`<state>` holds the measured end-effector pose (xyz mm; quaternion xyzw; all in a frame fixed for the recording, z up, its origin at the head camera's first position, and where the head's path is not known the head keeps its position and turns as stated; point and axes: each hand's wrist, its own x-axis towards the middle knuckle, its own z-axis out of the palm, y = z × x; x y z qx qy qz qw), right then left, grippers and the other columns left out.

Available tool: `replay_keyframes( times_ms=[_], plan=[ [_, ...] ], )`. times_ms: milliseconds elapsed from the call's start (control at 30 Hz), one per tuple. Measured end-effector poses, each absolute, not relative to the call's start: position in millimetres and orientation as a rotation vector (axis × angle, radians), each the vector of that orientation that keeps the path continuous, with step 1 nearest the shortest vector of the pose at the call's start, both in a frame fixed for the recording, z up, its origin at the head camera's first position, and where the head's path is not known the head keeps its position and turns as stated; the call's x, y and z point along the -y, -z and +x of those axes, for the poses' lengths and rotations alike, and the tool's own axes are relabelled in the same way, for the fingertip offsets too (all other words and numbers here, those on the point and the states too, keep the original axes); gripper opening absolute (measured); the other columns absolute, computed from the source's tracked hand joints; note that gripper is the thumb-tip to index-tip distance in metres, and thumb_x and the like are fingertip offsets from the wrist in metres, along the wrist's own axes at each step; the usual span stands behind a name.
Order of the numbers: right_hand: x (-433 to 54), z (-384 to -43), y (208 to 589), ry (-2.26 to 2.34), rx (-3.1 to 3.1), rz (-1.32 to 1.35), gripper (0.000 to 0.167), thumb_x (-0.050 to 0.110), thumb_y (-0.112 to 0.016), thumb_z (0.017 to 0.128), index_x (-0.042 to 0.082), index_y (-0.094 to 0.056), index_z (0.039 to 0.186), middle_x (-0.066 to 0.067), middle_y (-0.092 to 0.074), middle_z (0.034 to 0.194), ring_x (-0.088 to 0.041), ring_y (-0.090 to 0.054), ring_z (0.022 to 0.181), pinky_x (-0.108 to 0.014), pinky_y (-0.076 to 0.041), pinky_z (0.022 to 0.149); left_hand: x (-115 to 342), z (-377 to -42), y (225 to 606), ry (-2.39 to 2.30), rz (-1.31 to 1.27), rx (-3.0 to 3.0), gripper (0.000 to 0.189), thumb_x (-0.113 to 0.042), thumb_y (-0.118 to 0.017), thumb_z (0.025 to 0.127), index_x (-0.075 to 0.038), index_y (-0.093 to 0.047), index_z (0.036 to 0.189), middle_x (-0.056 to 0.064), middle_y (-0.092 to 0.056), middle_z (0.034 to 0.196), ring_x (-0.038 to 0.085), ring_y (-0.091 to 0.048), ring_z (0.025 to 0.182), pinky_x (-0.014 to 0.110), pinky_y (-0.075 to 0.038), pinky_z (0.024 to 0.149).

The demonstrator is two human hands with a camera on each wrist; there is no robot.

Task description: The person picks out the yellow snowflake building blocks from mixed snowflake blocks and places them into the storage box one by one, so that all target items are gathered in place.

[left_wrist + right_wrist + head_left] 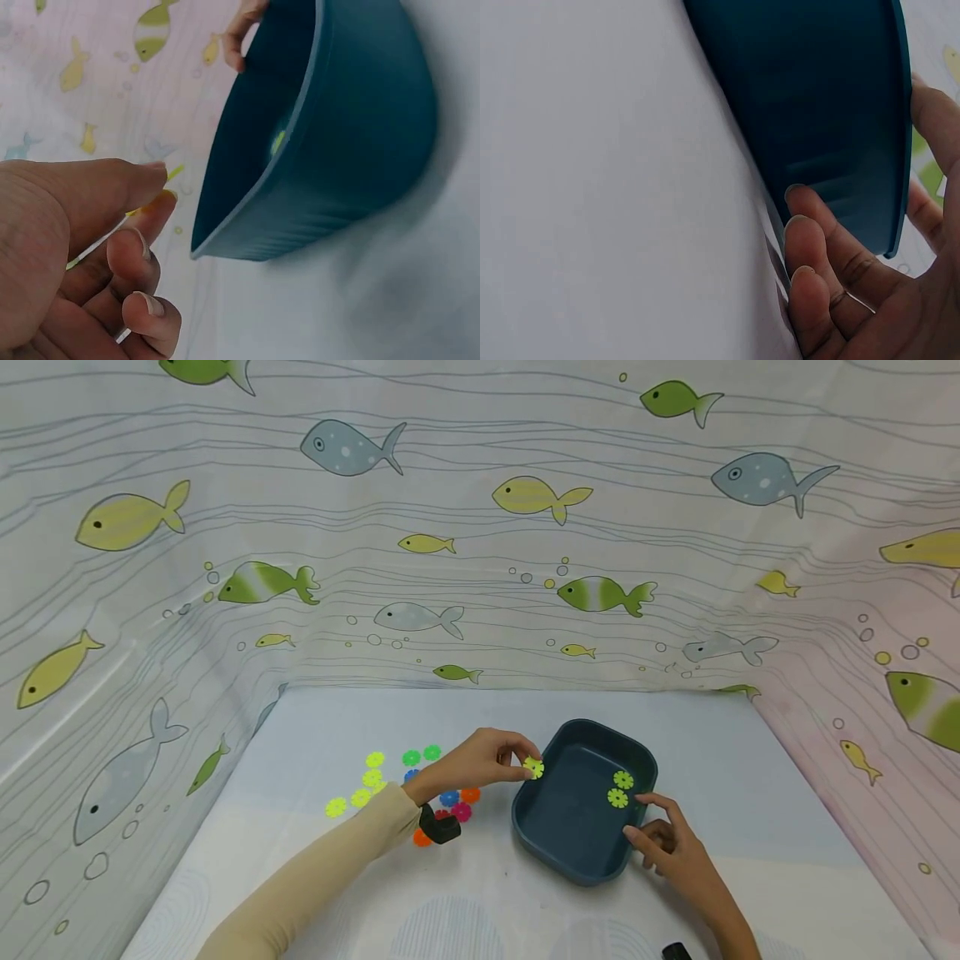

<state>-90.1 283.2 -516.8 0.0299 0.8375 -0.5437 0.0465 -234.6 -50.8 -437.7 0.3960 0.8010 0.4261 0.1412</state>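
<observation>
My left hand [480,764] pinches a yellow flower-shaped plastic disc [533,767] between thumb and index finger, right at the left rim of a dark blue basin [570,831]. In the left wrist view the disc's thin yellow edge [175,172] shows beyond the fingertips, and the other fingers curl loosely below. Two more yellow discs [618,798] lie inside the basin, toward its right side. On that side my right hand [678,856] grips the basin's rim. The right wrist view shows its lower fingers [808,238] against the outer wall.
Left of the basin, several yellow discs [336,807] lie loose on the white table [480,877], with green [432,752], blue, orange [470,795] and pink ones [461,812] near the left forearm, which partly hides them. A fish-patterned sheet [510,635] walls the back and sides.
</observation>
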Motion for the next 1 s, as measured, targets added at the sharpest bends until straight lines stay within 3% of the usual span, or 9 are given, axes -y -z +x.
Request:
replay_keyframes(
  times_ms=[200,433,667,1000],
  plan=[
    [-283.1,-89.1,516.0,1.683,-2.546,0.056,0.062,0.036,-0.068,0.100,0.027,-0.034,0.151,-0.012,-0.067,0.095,-0.029,-0.062,0.071,-0.036,-0.051,0.061,40.8,-237.2,439.8,-1.263,1.152,-2.226,0.023,-0.022,-0.077,0.095,-0.019,-0.075,0.118,-0.009,-0.071,0.099,0.032,-0.061,0.067,0.027,-0.050,0.063],
    [-284.0,-89.4,517.2,1.696,-2.541,0.045,0.061,0.035,-0.068,0.101,0.028,-0.035,0.151,-0.012,-0.068,0.096,-0.029,-0.062,0.071,-0.036,-0.051,0.061,27.0,-239.0,437.6,-1.256,1.199,-2.196,0.023,-0.021,-0.076,0.096,-0.019,-0.075,0.118,-0.007,-0.071,0.097,0.021,-0.060,0.068,0.026,-0.048,0.064],
    [-283.1,-88.9,516.1,1.679,-2.556,0.041,0.061,0.037,-0.068,0.101,0.026,-0.035,0.151,-0.011,-0.068,0.097,-0.028,-0.062,0.071,-0.035,-0.051,0.061,13.6,-242.0,441.2,-1.235,1.258,-2.169,0.024,-0.019,-0.076,0.096,-0.014,-0.074,0.119,-0.005,-0.073,0.098,0.016,-0.056,0.065,0.024,-0.046,0.061],
    [-283.9,-91.9,518.6,1.651,-2.565,0.093,0.062,0.042,-0.069,0.099,0.030,-0.037,0.150,-0.010,-0.068,0.095,-0.027,-0.062,0.071,-0.035,-0.052,0.062,-4.2,-246.0,444.4,-1.170,1.337,-2.135,0.026,-0.019,-0.077,0.095,-0.017,-0.073,0.120,-0.012,-0.071,0.103,0.011,-0.059,0.066,0.024,-0.049,0.062]
  ],
)
